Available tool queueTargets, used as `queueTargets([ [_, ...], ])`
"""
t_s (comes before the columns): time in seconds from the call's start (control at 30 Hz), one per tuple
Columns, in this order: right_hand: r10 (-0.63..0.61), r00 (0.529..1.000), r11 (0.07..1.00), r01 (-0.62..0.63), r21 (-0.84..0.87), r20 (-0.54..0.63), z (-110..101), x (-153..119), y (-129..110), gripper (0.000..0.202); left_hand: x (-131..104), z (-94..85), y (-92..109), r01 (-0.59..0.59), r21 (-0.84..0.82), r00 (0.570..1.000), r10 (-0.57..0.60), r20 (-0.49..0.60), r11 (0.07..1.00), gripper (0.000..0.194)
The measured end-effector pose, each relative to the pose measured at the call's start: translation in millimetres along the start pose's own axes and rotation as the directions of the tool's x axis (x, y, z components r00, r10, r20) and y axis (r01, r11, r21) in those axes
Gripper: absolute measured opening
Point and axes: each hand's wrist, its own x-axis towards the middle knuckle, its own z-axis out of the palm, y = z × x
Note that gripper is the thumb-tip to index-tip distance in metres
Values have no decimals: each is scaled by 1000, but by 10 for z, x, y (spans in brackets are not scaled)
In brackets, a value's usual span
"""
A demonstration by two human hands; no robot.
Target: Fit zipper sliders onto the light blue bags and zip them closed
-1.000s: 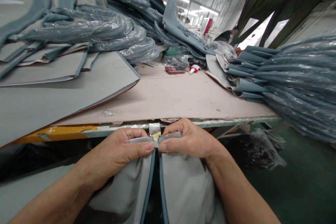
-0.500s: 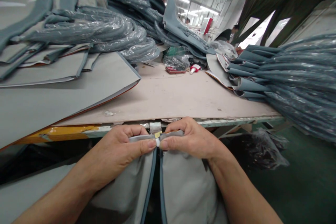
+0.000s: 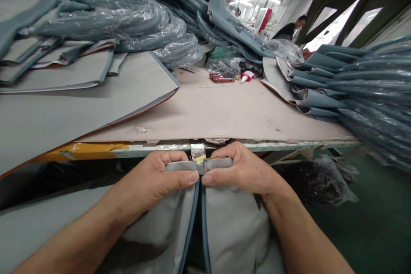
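Note:
A grey fabric piece [image 3: 234, 222] with blue bound edges hangs in front of the table edge, with a dark gap between its two sides. My left hand [image 3: 170, 173] pinches the top of the left side between thumb and fingers. Close beside it, my right hand [image 3: 236, 171] grips the top of the right side the same way. The thumb tips nearly meet at the gap. Between and just beyond them is a small fixture [image 3: 198, 150] at the table edge, wrapped in clear and yellow tape. Its end under the fabric is hidden.
The table [image 3: 218, 111] carries a large grey sheet [image 3: 128, 90] and plastic-wrapped blue bundles [image 3: 154, 21] at left, with another bundle [image 3: 379, 81] at right. Farther back lie a red phone [image 3: 222, 77] and a small red-and-white bottle [image 3: 246, 77]. Someone in dark clothing [image 3: 285, 31] is beyond the table.
The view has shifted, so the table's things sit higher and farther right. My hands still pinch the fabric; the white bit between my thumbs no longer shows, and grey fabric covers that spot.

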Motion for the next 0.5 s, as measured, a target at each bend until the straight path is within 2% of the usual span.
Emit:
queueTargets([
  [0.17, 11, 999, 1000, -10, -14, 34, 9, 22, -15, 31, 5, 44, 7, 21, -45, 998, -24, -60, 999, 36],
  [0.5, 25, 996, 996, -17, -92, 88, -32, 48, -48, 26, 12, 16, -14, 17, -30, 998, -19, -57, 999, 31],
])
